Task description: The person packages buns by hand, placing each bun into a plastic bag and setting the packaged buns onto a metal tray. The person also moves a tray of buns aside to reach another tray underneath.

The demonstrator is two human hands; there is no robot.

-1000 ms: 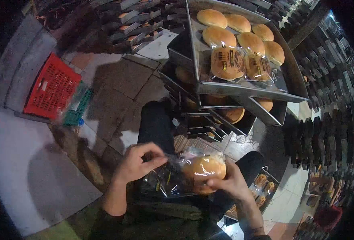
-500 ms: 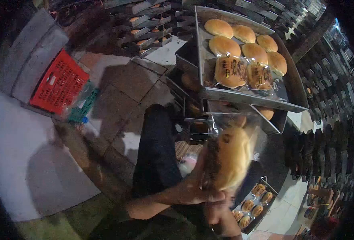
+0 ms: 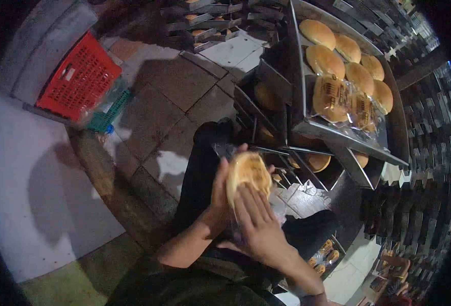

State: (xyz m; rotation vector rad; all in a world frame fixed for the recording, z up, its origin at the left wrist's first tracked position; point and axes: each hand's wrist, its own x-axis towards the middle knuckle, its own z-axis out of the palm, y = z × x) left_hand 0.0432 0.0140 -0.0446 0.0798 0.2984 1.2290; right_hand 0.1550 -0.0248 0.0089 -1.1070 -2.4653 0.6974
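In the head view I hold a bread bun (image 3: pixel 249 171) above my lap, with clear plastic film showing around it. Dark print or markings cover its face. My left hand (image 3: pixel 218 193) is closed round the bun's left side, fingertips showing at the top and right edges. Across the lower face of the bun lie the outstretched fingers of my right hand (image 3: pixel 260 224), slightly blurred. Beyond them a metal tray (image 3: pixel 348 140) carries several bare buns (image 3: pixel 325 61) and, at the near end, wrapped buns (image 3: pixel 332 99) with dark print.
Stacked metal trays (image 3: pixel 312 148) with more buns stand beneath the upper tray. Low on the right, another tray (image 3: pixel 342 252) holds wrapped buns. A red crate (image 3: pixel 77 79) and a green basket (image 3: pixel 108 112) sit at the left. Tray stacks (image 3: pixel 414 214) line the right side.
The bun has come left and closer to my body, now face up. My right hand has moved up onto its face. The view has shifted, so the trays appear further right.
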